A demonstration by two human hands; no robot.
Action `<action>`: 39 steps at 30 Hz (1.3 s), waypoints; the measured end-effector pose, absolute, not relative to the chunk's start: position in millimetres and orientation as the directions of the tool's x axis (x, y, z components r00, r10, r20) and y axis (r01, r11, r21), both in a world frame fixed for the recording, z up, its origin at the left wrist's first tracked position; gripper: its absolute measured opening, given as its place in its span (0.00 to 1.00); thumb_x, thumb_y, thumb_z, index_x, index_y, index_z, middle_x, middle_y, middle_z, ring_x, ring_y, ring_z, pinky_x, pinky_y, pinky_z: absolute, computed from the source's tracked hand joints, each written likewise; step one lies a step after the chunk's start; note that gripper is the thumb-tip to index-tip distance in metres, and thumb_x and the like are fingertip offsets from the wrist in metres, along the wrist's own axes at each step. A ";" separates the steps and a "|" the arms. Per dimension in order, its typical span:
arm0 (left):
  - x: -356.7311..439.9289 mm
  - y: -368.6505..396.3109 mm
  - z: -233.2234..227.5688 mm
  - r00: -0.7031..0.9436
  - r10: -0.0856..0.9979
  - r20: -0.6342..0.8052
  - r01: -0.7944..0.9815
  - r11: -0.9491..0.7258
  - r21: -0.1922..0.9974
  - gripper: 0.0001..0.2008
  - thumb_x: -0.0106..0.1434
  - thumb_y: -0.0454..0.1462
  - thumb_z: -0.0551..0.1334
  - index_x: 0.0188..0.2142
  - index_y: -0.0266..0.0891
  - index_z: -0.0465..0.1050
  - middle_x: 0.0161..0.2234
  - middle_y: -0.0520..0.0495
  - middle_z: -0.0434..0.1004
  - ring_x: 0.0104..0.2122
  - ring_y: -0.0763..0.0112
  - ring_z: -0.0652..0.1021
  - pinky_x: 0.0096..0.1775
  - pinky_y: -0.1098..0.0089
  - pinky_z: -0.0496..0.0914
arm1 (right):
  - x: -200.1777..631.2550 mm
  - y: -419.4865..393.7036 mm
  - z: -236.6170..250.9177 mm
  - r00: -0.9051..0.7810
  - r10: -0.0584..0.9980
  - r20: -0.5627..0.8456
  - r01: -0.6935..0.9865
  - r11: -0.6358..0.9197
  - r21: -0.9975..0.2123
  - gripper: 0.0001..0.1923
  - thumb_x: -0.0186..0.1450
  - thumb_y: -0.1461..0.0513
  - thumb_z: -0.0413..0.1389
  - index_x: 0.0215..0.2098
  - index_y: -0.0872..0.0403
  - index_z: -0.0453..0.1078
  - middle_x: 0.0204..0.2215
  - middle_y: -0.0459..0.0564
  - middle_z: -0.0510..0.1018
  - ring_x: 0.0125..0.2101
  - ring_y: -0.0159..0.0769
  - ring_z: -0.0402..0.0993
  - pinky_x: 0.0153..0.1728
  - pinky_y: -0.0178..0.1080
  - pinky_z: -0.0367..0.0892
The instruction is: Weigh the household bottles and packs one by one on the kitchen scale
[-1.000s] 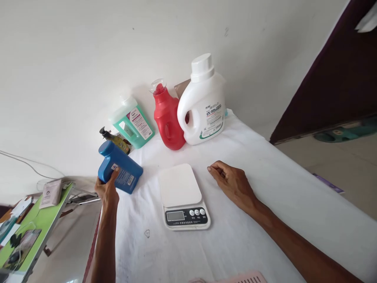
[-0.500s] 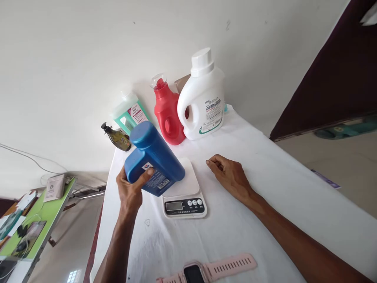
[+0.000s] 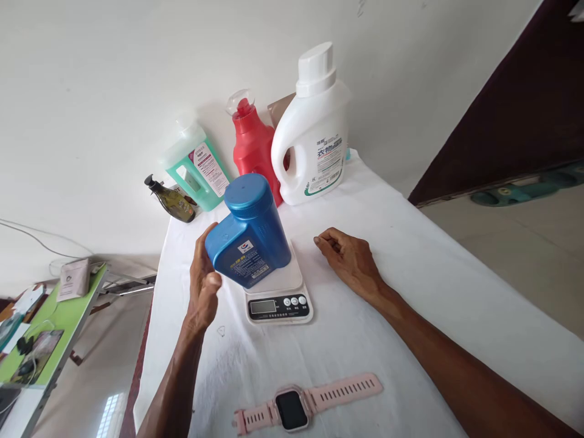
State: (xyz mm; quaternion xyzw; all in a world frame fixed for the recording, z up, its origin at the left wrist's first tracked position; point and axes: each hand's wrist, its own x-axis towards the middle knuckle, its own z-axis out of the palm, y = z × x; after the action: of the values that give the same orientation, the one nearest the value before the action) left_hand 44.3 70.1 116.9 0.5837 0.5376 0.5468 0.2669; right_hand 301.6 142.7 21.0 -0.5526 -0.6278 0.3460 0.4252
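A blue bottle (image 3: 255, 237) with a round blue screw cap stands on a white kitchen scale (image 3: 280, 307). Its base covers much of the weighing plate, and the scale's display looks blank. At the bottle's left side is my left hand (image 3: 204, 286), its thumb off the front label and its fingers partly hidden behind the bottle; the grip is loosened. My right hand (image 3: 349, 258) rests on the white cloth to the right of the scale. Its fingers are curled in, thumb near the index finger, with nothing seen in them.
Behind the scale stand a white detergent jug (image 3: 314, 146), a red bottle (image 3: 253, 143), a green-liquid bottle (image 3: 201, 170) and a dark pump bottle (image 3: 173, 201). A pink-strapped smartwatch (image 3: 292, 409) lies at the front. Left, a green table (image 3: 86, 298) holds several items.
The blue bottle has gone from tilted to standing on the scale. My left thumb has come off its label. My right hand keeps its pose, while the view has shifted slightly.
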 end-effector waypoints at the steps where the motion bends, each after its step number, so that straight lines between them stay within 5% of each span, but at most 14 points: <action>1: 37.4 66.1 113.4 -0.176 0.914 0.365 0.312 -0.300 0.902 0.48 0.55 0.72 0.59 0.63 0.44 0.71 0.58 0.36 0.76 0.56 0.46 0.77 0.51 0.55 0.76 | 301.3 142.5 20.7 -0.028 0.989 0.147 0.403 0.146 -0.904 0.16 0.67 0.49 0.52 0.27 0.50 0.66 0.20 0.43 0.68 0.21 0.33 0.61 0.26 0.37 0.58; 5: -3.2 48.4 86.2 -0.339 0.901 0.270 0.285 -0.175 0.942 0.38 0.67 0.67 0.50 0.60 0.43 0.73 0.55 0.38 0.77 0.52 0.55 0.79 0.52 0.57 0.75 | 300.4 141.2 21.0 -0.020 0.992 0.125 0.413 0.122 -0.902 0.15 0.67 0.50 0.53 0.28 0.50 0.67 0.20 0.43 0.69 0.21 0.34 0.62 0.26 0.38 0.59; 10: -53.0 30.7 38.1 -0.563 0.806 0.185 0.396 0.066 0.916 0.33 0.70 0.62 0.52 0.52 0.36 0.75 0.44 0.39 0.80 0.37 0.63 0.81 0.38 0.65 0.74 | 299.5 138.6 23.5 -0.025 0.995 0.095 0.403 0.097 -0.910 0.15 0.67 0.49 0.53 0.29 0.50 0.67 0.20 0.43 0.68 0.22 0.34 0.61 0.25 0.38 0.58; 17: -58.2 29.6 27.1 -0.535 0.812 0.234 0.569 0.141 0.810 0.28 0.71 0.59 0.54 0.48 0.39 0.77 0.38 0.44 0.81 0.34 0.65 0.79 0.37 0.66 0.73 | 298.0 138.5 25.2 -0.013 0.995 0.102 0.427 0.098 -0.899 0.14 0.66 0.50 0.53 0.28 0.50 0.67 0.20 0.43 0.69 0.21 0.34 0.62 0.26 0.38 0.59; 32: -59.9 29.1 26.2 -0.526 0.819 0.229 0.577 0.146 0.804 0.28 0.71 0.60 0.53 0.50 0.40 0.77 0.39 0.44 0.81 0.35 0.65 0.79 0.38 0.65 0.75 | 299.5 139.7 22.5 -0.029 0.995 0.094 0.391 0.098 -0.915 0.16 0.66 0.48 0.53 0.29 0.50 0.66 0.20 0.42 0.66 0.22 0.34 0.60 0.26 0.38 0.57; 39: -62.0 29.0 42.9 -0.573 0.820 0.005 0.220 0.148 0.964 0.36 0.68 0.64 0.54 0.57 0.38 0.71 0.48 0.38 0.79 0.42 0.62 0.81 0.44 0.62 0.75 | 299.6 143.0 19.6 -0.029 0.992 0.126 0.376 0.127 -0.918 0.16 0.66 0.49 0.52 0.28 0.51 0.67 0.21 0.43 0.68 0.22 0.33 0.61 0.26 0.37 0.58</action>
State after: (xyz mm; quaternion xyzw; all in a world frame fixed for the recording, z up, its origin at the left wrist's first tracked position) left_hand -62.0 29.0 42.9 0.3691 0.7046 0.5384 0.2783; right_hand 299.6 143.0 19.6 -0.5522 -0.6191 0.3624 0.4248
